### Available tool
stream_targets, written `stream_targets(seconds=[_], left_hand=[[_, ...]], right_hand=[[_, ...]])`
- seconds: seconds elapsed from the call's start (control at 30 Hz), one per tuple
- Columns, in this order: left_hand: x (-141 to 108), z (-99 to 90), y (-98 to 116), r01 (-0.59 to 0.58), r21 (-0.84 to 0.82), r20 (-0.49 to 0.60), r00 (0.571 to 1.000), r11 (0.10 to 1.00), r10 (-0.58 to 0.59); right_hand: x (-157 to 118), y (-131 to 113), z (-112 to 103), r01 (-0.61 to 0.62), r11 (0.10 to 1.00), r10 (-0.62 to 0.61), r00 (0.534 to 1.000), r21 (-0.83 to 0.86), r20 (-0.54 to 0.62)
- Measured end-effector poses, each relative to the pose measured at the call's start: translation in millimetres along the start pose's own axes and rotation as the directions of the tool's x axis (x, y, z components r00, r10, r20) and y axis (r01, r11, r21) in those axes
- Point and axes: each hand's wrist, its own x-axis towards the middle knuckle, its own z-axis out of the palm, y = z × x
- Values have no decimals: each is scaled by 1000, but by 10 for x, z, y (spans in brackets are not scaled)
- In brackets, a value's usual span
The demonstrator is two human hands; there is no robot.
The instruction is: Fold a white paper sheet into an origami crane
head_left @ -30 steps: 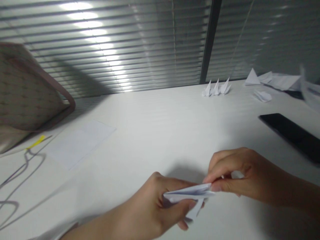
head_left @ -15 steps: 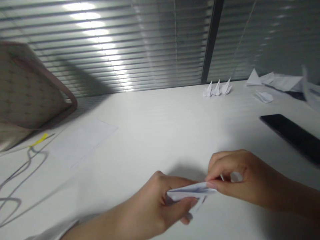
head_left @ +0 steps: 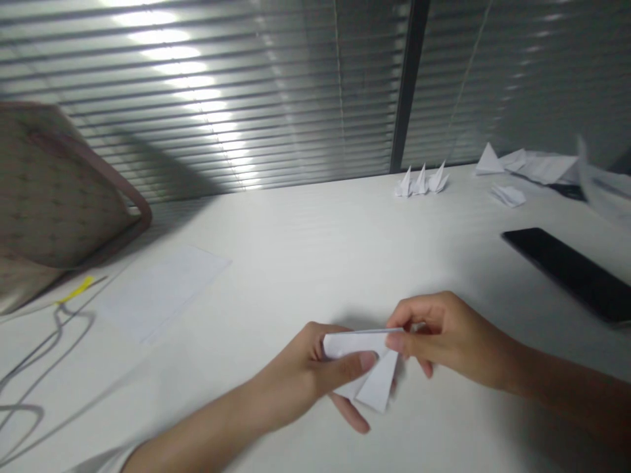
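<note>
A folded piece of white paper (head_left: 355, 355) sits between my hands, low in the middle of the view, with a pointed flap (head_left: 378, 384) angled downward. My left hand (head_left: 305, 371) holds its left part, with the thumb lying across the front face. My right hand (head_left: 448, 341) pinches its top right edge between thumb and fingers. The paper is held above the white table (head_left: 296, 263), and my fingers hide part of it.
Several folded paper figures (head_left: 420, 182) stand at the back of the table, near slatted blinds (head_left: 197, 85). Paper pieces (head_left: 537, 167) lie at the back right. A black phone (head_left: 566, 272) lies right, a flat sheet (head_left: 162, 295) left, beside a fabric bag (head_left: 59, 197) and yellow strip (head_left: 75, 290).
The paper has turned from a narrow folded edge to show a broad face, with its flap hanging lower. My right hand has moved left, closer to my left hand.
</note>
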Motion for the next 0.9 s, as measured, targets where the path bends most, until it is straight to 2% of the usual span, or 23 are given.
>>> stream_targets(seconds=[0.2, 0.37, 0.47, 0.6, 0.67, 0.77, 0.83, 0.9], left_hand=[[40, -49, -32, -7, -23, -42, 999, 1000, 6], [40, -61, -14, -22, 127, -85, 996, 992, 33], [0, -39, 12, -37, 155, -99, 994, 987, 52], [-17, -26, 13, -55, 191, -216, 972, 980, 97], [14, -29, -5, -92, 164, -256, 957, 982, 133], [82, -31, -47, -146, 72, -254, 954, 987, 160], [112, -27, -70, -147, 46, -253, 955, 988, 154], [119, -17, -80, -124, 60, -256, 957, 990, 136]], right_hand=[[53, 71, -16, 12, 1000, -12, 1000, 19, -19], [53, 56, -38, -4, 998, 6, 999, 59, -41], [55, 32, -35, 17, 998, -14, 999, 63, -47], [76, 30, -57, 31, 998, -28, 998, 53, -63], [89, 38, -53, 52, 997, -49, 997, 55, -67], [98, 40, -2, 83, 993, -77, 994, 78, -84], [94, 33, 44, 106, 988, -97, 992, 117, -81], [85, 25, 79, 119, 978, -116, 993, 171, -27]])
